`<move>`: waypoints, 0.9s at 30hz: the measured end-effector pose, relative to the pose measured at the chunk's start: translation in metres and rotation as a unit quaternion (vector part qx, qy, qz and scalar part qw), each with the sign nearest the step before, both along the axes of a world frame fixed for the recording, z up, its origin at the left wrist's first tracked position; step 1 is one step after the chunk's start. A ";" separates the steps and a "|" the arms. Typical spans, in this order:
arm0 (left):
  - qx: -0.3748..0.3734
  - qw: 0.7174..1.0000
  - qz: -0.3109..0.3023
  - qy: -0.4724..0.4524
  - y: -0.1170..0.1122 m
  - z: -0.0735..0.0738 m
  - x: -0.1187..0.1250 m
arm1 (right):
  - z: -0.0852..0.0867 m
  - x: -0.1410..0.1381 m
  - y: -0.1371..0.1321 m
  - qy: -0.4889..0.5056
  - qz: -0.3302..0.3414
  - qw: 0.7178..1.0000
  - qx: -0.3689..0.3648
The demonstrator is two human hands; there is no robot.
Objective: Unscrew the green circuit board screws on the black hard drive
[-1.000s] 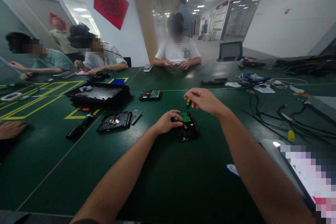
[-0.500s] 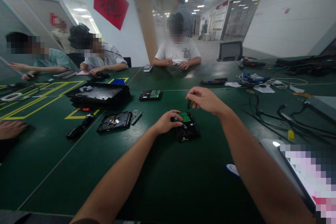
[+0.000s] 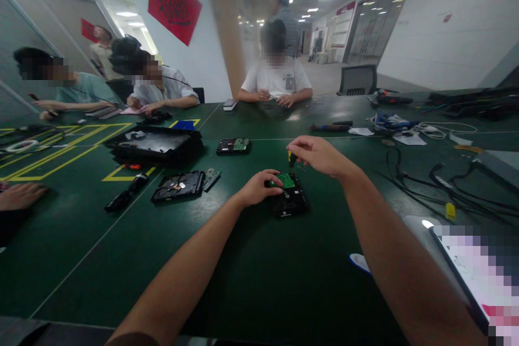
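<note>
While the left hand (image 3: pixel 258 187) holds one drive (image 3: pixel 290 201), the right hand (image 3: pixel 311 152) grips one screwdriver (image 3: pixel 291 159).

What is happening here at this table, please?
A person's right hand has its grip on a yellow-and-black screwdriver, held upright at the far edge of a green circuit board. The left hand rests on the hard drive bearing that board. Another drive lies to the left, beside a separate small board. Whether the screwdriver's tip touches is too small to tell.
</note>
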State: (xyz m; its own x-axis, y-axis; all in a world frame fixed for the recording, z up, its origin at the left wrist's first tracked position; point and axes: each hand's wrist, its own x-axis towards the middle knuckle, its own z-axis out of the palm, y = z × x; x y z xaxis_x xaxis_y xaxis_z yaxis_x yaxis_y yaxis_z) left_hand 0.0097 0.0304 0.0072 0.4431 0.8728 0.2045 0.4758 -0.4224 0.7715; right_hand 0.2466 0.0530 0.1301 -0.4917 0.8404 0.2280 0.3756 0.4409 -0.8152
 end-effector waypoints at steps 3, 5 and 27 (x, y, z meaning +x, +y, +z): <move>0.001 1.000 0.000 -0.001 0.000 0.001 0.000 | 0.000 0.000 -0.001 -0.001 -0.013 1.000 0.002; -0.002 1.000 0.000 -0.003 -0.001 0.001 0.000 | 0.000 0.000 -0.002 0.000 -0.006 1.000 -0.007; 0.007 1.000 -0.005 0.000 -0.001 0.001 0.000 | -0.002 -0.002 -0.001 0.020 -0.005 1.000 -0.022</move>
